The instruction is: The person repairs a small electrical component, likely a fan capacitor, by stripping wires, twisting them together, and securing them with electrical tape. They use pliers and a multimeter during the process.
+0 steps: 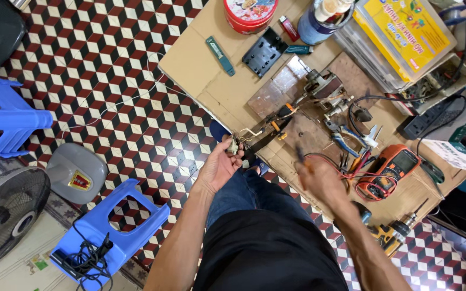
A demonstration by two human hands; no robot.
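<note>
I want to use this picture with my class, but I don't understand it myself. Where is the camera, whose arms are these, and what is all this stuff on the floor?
The camera sits on a person's head and looks straight down, so the two bare arms are that person's own.

The left hand holds a small pale part with wires running from it. The right hand is blurred; it seems to hold a thin tool, though I cannot tell which.

The work lies on a sheet of cardboard spread over a patterned tile floor. On it are a small electric motor, blue-handled pliers, an orange meter with red and black leads, a round red tin and a power strip. A cordless drill lies near the right arm.

To the left stand blue plastic stools and a floor fan.
</note>
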